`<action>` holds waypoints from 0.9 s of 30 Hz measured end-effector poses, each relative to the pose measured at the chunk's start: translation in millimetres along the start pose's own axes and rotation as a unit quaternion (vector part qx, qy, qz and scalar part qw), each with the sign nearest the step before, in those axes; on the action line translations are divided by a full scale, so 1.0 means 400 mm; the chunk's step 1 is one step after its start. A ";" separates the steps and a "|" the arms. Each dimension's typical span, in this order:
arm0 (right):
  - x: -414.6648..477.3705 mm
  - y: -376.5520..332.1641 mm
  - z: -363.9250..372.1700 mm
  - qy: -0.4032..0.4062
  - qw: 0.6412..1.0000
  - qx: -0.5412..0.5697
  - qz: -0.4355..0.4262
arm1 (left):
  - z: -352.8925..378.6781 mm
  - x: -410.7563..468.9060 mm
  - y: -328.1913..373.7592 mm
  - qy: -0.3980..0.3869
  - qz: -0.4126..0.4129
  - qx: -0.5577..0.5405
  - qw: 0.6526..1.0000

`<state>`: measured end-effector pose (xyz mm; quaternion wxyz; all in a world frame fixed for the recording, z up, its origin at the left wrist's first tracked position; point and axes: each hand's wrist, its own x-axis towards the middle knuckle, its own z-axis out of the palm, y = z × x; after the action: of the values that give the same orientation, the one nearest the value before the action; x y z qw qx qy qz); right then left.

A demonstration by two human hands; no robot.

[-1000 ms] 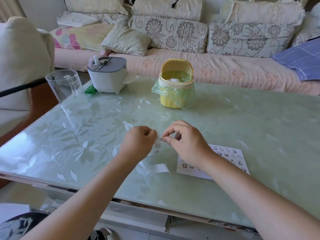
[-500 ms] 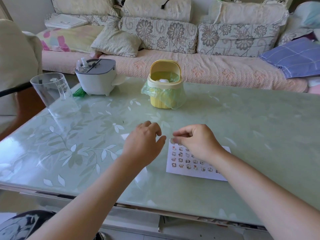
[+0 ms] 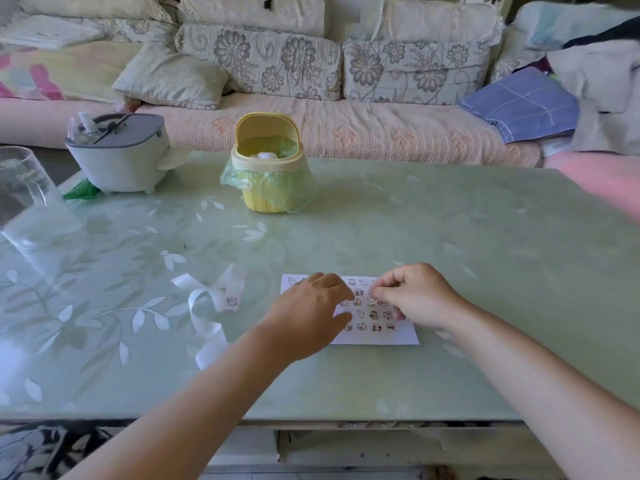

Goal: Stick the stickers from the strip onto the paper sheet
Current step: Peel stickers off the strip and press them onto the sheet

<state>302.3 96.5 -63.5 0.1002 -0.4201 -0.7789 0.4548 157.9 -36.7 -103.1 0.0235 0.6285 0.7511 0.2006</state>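
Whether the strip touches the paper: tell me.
Apart. The head view shows the strip lying left of the paper, with a band of bare table between them.

home living room, floral sofa [image 3: 277, 64], glass table [image 3: 450, 237]

To the right of the paper sheet [image 3: 377, 336] you have wide, bare table [image 3: 485, 254] to move over. Just left of the sheet, the curly sticker strip [image 3: 207, 299] lies in your way. Behind the sheet stands the yellow bin [image 3: 266, 168], and far to its left a clear cup [image 3: 20, 181].
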 end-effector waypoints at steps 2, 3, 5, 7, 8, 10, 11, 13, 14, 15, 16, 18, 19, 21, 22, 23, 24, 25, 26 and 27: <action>-0.008 0.024 -0.022 -0.005 1.000 -0.010 0.012 | 0.020 0.008 0.015 -0.022 0.013 -0.002 1.000; -0.010 0.035 -0.030 -0.007 1.000 -0.013 0.020 | 0.028 0.012 0.021 -0.028 0.017 -0.005 0.999; -0.014 0.055 -0.043 -0.012 0.999 -0.017 0.036 | 0.041 0.021 0.033 -0.030 0.023 -0.022 0.999; -0.016 0.071 -0.051 -0.009 0.999 -0.024 0.046 | 0.049 0.027 0.045 -0.029 0.034 -0.048 0.998; -0.016 0.077 -0.055 -0.004 0.998 -0.027 0.049 | 0.052 0.030 0.050 -0.029 0.043 -0.058 0.997; -0.018 0.087 -0.064 0.006 0.998 -0.031 0.058 | 0.059 0.034 0.057 -0.036 0.061 -0.071 0.995; -0.017 0.093 -0.067 0.008 0.997 -0.034 0.063 | 0.063 0.036 0.059 -0.040 0.069 -0.074 0.994; -0.019 0.103 -0.071 0.006 0.997 -0.042 0.071 | 0.069 0.038 0.059 -0.043 0.080 -0.073 0.993; -0.021 0.107 -0.072 0.004 0.996 -0.045 0.072 | 0.070 0.040 0.059 -0.043 0.082 -0.070 0.993; -0.021 0.110 -0.072 0.002 0.996 -0.046 0.072 | 0.071 0.041 0.057 -0.045 0.084 -0.066 0.993; -0.023 0.114 -0.073 0.001 0.996 -0.046 0.070 | 0.070 0.041 0.056 -0.046 0.086 -0.062 0.993; -0.025 0.116 -0.072 0.001 0.997 -0.051 0.064 | 0.071 0.042 0.054 -0.046 0.090 -0.055 0.993; -0.025 0.117 -0.072 0.000 0.997 -0.055 0.061 | 0.072 0.042 0.054 -0.045 0.091 -0.054 0.993; -0.025 0.116 -0.069 0.001 0.997 -0.060 0.058 | 0.073 0.040 0.054 -0.042 0.092 -0.053 0.993; -0.025 0.116 -0.068 0.002 0.996 -0.063 0.056 | 0.075 0.039 0.055 -0.040 0.092 -0.053 0.994; -0.025 0.116 -0.067 0.005 0.996 -0.067 0.053 | 0.076 0.039 0.055 -0.039 0.092 -0.053 0.994; -0.024 0.115 -0.066 0.007 0.996 -0.071 0.051 | 0.077 0.039 0.055 -0.039 0.093 -0.053 0.993; -0.023 0.115 -0.065 0.008 0.996 -0.074 0.050 | 0.076 0.038 0.056 -0.039 0.094 -0.052 0.994; -0.023 0.115 -0.064 0.008 0.996 -0.078 0.048 | 0.077 0.038 0.057 -0.038 0.094 -0.049 0.994; -0.023 0.115 -0.063 0.008 0.995 -0.082 0.048 | 0.077 0.037 0.057 -0.037 0.094 -0.047 0.994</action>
<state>347.6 116.0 -83.4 0.0497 -0.4675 -0.7917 0.3901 185.0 -11.3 -120.5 0.0621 0.7016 0.6770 0.2135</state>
